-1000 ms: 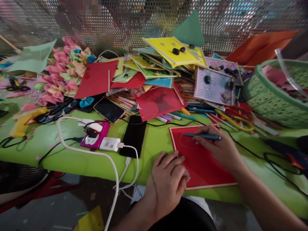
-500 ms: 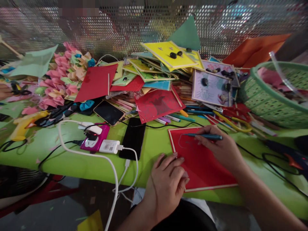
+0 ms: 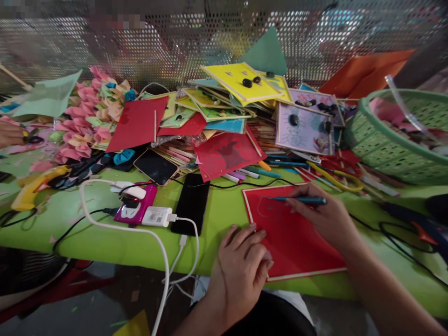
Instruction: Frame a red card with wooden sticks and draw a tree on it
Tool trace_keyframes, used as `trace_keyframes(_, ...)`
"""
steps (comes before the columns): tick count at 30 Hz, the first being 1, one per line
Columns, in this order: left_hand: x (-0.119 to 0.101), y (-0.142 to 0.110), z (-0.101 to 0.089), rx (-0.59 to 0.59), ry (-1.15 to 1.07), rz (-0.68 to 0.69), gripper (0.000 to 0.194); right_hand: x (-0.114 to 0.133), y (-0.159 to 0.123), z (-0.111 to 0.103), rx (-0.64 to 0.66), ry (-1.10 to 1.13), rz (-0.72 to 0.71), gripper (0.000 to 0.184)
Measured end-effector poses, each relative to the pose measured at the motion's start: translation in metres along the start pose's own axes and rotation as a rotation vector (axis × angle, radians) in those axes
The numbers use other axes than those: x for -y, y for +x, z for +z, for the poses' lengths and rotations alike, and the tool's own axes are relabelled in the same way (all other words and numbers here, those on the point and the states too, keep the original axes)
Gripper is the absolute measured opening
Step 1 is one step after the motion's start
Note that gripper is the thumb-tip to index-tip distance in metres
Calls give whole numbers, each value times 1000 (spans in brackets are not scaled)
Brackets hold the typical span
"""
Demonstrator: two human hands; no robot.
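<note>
A red card [image 3: 294,242] with pale strips along its edges lies on the green table in front of me. My right hand [image 3: 317,210] pinches a dark blue pen [image 3: 308,200], which is tilted nearly flat with its tip at the card's upper left. A faint curved outline [image 3: 261,205] shows near that tip. Across the card's left edge rests my left hand [image 3: 243,259], palm down, its fingers loosely bent and a little apart, holding nothing.
Phones [image 3: 192,203] and a pink power adapter [image 3: 136,205] with cables lie to the left. Stacked decorated cards [image 3: 241,84], markers [image 3: 252,173] and scissors [image 3: 345,179] are behind. Glue guns [image 3: 409,221] lie at both sides, a green basket [image 3: 381,144] at right. Another person's hand [image 3: 10,133] is far left.
My right hand and the pen have shifted slightly right across the card. The outline near the tip looks somewhat longer. My left hand stays on the card's edge; the view has moved slightly.
</note>
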State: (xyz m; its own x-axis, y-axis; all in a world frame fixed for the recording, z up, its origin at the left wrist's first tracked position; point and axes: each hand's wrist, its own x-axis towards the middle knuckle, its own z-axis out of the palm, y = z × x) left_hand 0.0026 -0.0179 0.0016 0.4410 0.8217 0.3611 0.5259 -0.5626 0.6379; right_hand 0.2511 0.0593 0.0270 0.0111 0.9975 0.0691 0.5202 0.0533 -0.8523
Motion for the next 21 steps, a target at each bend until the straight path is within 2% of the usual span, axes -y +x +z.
trace_keyframes(11,-1,0,-1,9,-1,-7,9,-11,3,1,-32,-11,17,26)
trace_keyframes(21,0,0,0,8,12,-10,12,-10,5,-1,-66,-10,13,27)
